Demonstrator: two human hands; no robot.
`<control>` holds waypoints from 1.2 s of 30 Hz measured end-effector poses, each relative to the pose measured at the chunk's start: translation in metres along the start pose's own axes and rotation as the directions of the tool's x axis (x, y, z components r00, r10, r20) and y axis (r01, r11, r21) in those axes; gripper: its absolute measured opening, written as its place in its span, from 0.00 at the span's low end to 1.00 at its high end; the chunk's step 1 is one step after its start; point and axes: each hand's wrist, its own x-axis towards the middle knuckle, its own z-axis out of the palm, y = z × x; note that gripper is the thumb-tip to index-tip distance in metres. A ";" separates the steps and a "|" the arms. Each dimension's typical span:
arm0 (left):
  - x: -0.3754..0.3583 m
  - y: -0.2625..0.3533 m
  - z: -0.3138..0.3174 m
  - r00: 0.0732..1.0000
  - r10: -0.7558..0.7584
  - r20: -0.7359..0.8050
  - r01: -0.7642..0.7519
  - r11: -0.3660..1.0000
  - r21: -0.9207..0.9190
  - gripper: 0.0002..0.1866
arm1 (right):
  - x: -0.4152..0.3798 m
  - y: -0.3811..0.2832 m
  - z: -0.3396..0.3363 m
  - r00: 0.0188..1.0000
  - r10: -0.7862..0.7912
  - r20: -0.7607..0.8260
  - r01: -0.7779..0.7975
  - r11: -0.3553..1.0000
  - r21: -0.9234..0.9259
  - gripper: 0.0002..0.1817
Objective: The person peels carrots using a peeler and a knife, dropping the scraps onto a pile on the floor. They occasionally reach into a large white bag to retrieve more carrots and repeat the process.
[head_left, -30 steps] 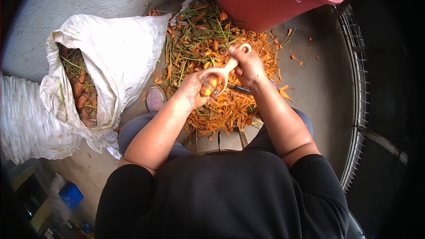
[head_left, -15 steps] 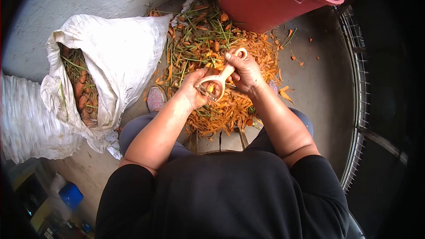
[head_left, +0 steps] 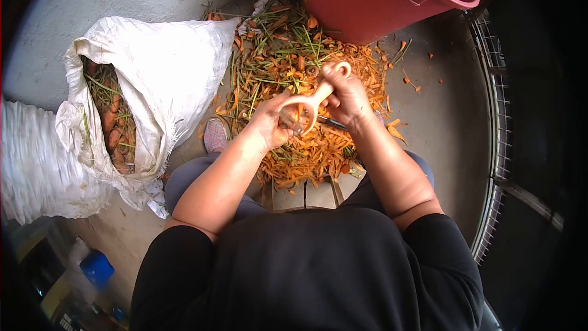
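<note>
My right hand (head_left: 349,95) is wrapped around the handle of a pale, cream-coloured Y-shaped peeler (head_left: 323,90), whose wide head points down to the left. My left hand (head_left: 268,124) is closed at the peeler's head, on a carrot (head_left: 299,112). Only a little of the carrot shows through the peeler's frame; fingers hide the rest. Below both hands spreads a heap of orange carrot peelings (head_left: 318,156), mixed with green stems (head_left: 272,61) and cut ends. A thin dark object lies just under my right hand, too hidden to name.
On the left, a white woven sack (head_left: 165,55) lies with its mouth spread, showing unpeeled carrots (head_left: 113,119). Another white sack (head_left: 43,159) is beside it. A tall red bucket (head_left: 361,6) stands behind the heap. Wire mesh (head_left: 499,110) runs along the right.
The peeler has shifted slightly up and to the right, and its head has turned over the carrot. My left hand stays nearly in place.
</note>
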 end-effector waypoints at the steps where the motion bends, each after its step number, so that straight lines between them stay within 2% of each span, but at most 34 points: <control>1: 0.002 -0.001 -0.002 1.000 0.014 0.006 -0.014 1.000 -0.002 0.13 | -0.001 0.004 0.002 0.998 0.009 0.064 -0.008 1.000 -0.027 0.08; 2: 0.007 -0.003 -0.014 0.996 0.016 0.085 -0.021 0.998 0.055 0.13 | 0.002 0.007 -0.002 1.000 0.012 0.010 -0.012 1.000 -0.028 0.08; 5: 0.000 -0.001 -0.003 1.000 -0.004 0.031 0.002 0.998 0.055 0.13 | 0.017 0.003 -0.020 0.987 -0.040 -0.157 0.035 0.999 -0.037 0.08; 6: 0.009 -0.001 -0.018 0.990 -0.106 0.097 0.100 0.993 0.056 0.14 | 0.024 -0.005 -0.031 0.964 -0.087 -0.253 0.066 0.994 -0.088 0.08; 7: 0.008 0.000 -0.018 0.986 -0.115 0.118 0.110 0.993 0.052 0.15 | 0.030 -0.014 -0.041 0.885 -0.186 -0.428 0.086 0.966 -0.242 0.08; 9: 0.007 0.003 -0.017 0.978 -0.134 0.162 0.127 0.991 0.048 0.16 | 0.032 -0.019 -0.049 0.878 -0.172 -0.447 0.166 0.985 -0.053 0.09; 10: 0.008 0.004 -0.018 0.987 -0.138 0.079 0.136 0.990 0.037 0.16 | 0.029 -0.020 -0.045 0.894 -0.167 -0.415 0.141 0.986 -0.093 0.09; 11: 0.008 0.004 -0.017 0.991 -0.115 0.061 0.113 0.993 0.040 0.15 | 0.023 -0.019 -0.040 0.948 -0.083 -0.308 0.080 0.997 -0.022 0.08; 13: 0.004 0.002 -0.012 0.997 -0.070 0.019 0.069 0.997 0.045 0.13 | 0.009 -0.015 -0.010 0.985 -0.050 -0.163 0.044 0.998 -0.035 0.09; 14: 0.001 0.002 -0.008 1.000 0.014 0.024 -0.018 0.986 0.168 0.13 | 0.005 -0.006 -0.005 0.997 -0.030 -0.075 0.025 0.998 -0.056 0.09; 15: 0.002 0.000 -0.008 0.997 0.007 0.076 -0.020 0.986 0.165 0.13 | 0.002 -0.002 0.000 0.999 -0.006 0.043 0.008 0.998 -0.060 0.08; 17: 0.004 -0.003 -0.010 0.984 -0.008 0.180 -0.022 0.987 0.161 0.15 | 0.009 0.002 -0.009 0.999 0.021 -0.050 -0.023 0.999 -0.039 0.08; 19: 0.005 -0.001 -0.011 0.988 -0.046 0.145 0.022 0.986 0.163 0.15 | 0.020 -0.007 -0.025 0.978 -0.022 -0.205 0.021 1.000 -0.006 0.08; 20: 0.004 0.000 -0.013 0.990 -0.065 0.127 0.044 0.986 0.163 0.15 | 0.029 -0.008 -0.038 0.943 -0.140 -0.303 0.112 0.988 -0.109 0.08; 21: 0.004 0.001 -0.012 0.991 -0.084 0.108 0.065 0.984 0.164 0.16 | 0.032 -0.016 -0.042 0.893 -0.135 -0.431 0.065 0.983 -0.172 0.08; 23: 0.006 0.003 -0.011 0.992 -0.108 0.059 0.101 0.989 0.107 0.16 | 0.031 -0.019 -0.047 0.908 -0.093 -0.408 0.110 0.994 0.019 0.08; 24: 0.006 0.004 -0.012 0.993 -0.106 0.056 0.102 0.993 0.065 0.16 | 0.028 -0.019 -0.043 0.936 -0.089 -0.339 0.105 0.994 0.028 0.08; 25: 0.006 0.004 -0.013 0.993 -0.102 0.053 0.101 0.995 0.021 0.16 | 0.022 -0.018 -0.034 0.960 -0.084 -0.267 0.096 0.995 0.036 0.08; 27: 0.003 0.003 -0.013 0.996 -0.051 0.069 0.047 0.997 0.059 0.16 | 0.012 -0.014 -0.016 0.988 -0.031 -0.149 0.036 0.999 0.033 0.08; 31: 0.008 -0.003 -0.006 1.000 -0.012 0.023 0.012 1.000 0.018 0.15 | 0.000 0.003 0.001 0.994 0.048 0.094 -0.039 0.995 -0.094 0.08; 33: 0.010 -0.003 -0.017 0.992 -0.039 0.122 0.038 0.999 0.012 0.14 | 0.005 0.008 -0.004 1.000 0.027 -0.010 -0.028 0.991 -0.132 0.08; 35: 0.006 -0.003 -0.016 0.979 -0.042 0.200 0.038 0.999 0.024 0.14 | 0.014 0.008 -0.016 0.998 -0.006 -0.069 0.001 0.997 -0.075 0.08; 36: 0.002 0.000 -0.010 0.981 -0.044 0.192 0.012 0.986 0.165 0.15 | 0.018 0.005 -0.020 0.989 -0.050 -0.138 0.035 0.993 -0.110 0.08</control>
